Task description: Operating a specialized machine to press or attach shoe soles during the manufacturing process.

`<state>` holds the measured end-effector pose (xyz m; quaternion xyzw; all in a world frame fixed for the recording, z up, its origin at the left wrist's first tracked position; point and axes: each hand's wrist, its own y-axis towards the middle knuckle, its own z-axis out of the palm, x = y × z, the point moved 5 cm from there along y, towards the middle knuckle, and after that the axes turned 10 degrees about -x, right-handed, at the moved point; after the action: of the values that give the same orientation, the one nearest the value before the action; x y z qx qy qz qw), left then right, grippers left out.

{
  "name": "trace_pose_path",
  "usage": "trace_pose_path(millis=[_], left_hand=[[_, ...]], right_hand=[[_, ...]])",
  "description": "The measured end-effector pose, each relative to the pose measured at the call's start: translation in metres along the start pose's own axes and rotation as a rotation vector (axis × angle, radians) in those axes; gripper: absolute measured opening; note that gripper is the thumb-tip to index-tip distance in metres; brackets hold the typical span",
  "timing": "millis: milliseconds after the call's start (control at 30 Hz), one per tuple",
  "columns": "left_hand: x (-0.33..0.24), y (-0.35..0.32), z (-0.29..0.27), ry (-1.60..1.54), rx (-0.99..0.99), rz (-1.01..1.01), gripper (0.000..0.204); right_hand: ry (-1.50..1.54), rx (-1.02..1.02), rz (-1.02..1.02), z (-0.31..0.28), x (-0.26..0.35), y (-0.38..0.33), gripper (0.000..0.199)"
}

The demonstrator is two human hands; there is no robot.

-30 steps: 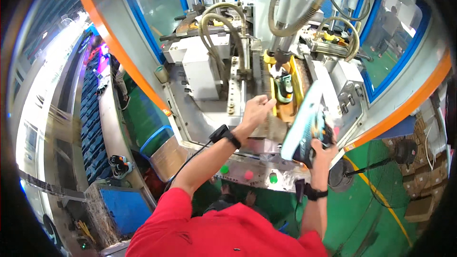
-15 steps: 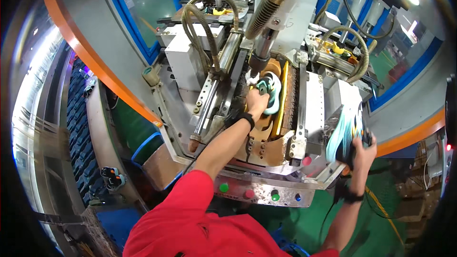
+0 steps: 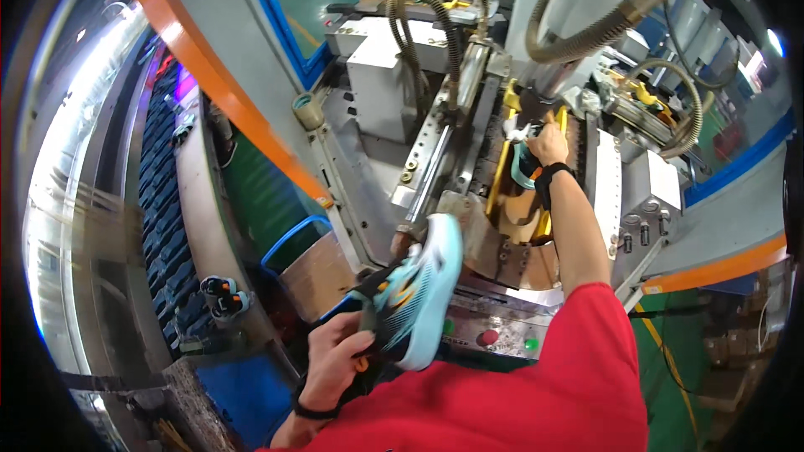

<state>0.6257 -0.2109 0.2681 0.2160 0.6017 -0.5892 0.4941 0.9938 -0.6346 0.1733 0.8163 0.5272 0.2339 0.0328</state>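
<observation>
My left hand (image 3: pixel 333 360) is closed around the ankle end of a sneaker (image 3: pixel 429 285), held in the air at the machine's front left. Its sole is pale aqua and its upper is black, white and aqua with orange marks. Up in the press machine, my right hand (image 3: pixel 548 144) grips the top of a second sneaker (image 3: pixel 523 169). That shoe sits between the yellow-edged side pads (image 3: pixel 500 176), under the vertical press cylinder (image 3: pixel 548 79). Most of it is hidden by my hand and the pads.
Buttons line the front panel, among them a red button (image 3: pixel 487 337). An orange-edged guard (image 3: pixel 226 92) frames the left side. Beyond it runs a conveyor (image 3: pixel 163 226), with a pair of shoes (image 3: pixel 224 297) beside it. Ribbed hoses (image 3: pixel 444 12) arch above the machine.
My left hand has come out of the machine to the lower left with a sneaker. My right hand has moved from the right side into the machine, onto a sneaker. The view has shifted.
</observation>
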Motion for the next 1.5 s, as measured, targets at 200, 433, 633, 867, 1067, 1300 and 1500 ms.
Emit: trace_pose_path(millis=[200, 433, 633, 867, 1067, 1300, 1500], left_hand=[[0.032, -0.05, -0.095, -0.265, -0.452, 0.2, 0.029], [0.093, -0.092, -0.118, -0.4, -0.721, 0.125, 0.034], [0.146, -0.124, -0.105, -0.392, -0.763, 0.032, 0.031], [0.219, -0.21, -0.131, -0.507, -1.043, -0.073, 0.025], [0.306, -0.286, -0.206, -0.871, -1.445, -0.042, 0.017], [0.401, -0.366, -0.383, -1.013, -1.812, 0.243, 0.014], [0.429, -0.438, -0.553, -1.028, -1.997, 0.234, 0.019]], right_hand=[[0.05, -0.039, 0.035, 0.003, 0.028, -0.027, 0.042], [0.619, 0.015, -0.583, -0.109, 0.091, -0.279, 0.026], [0.573, 0.406, -0.906, 0.029, 0.049, -0.43, 0.015], [0.731, 0.426, -0.982, 0.07, 0.043, -0.429, 0.017], [0.9, 0.438, -0.974, 0.0, 0.189, -0.428, 0.017], [1.391, 0.581, -1.464, -0.267, 0.453, -0.605, 0.017], [1.296, 0.631, -2.0, -0.429, 0.607, -0.824, 0.04]])
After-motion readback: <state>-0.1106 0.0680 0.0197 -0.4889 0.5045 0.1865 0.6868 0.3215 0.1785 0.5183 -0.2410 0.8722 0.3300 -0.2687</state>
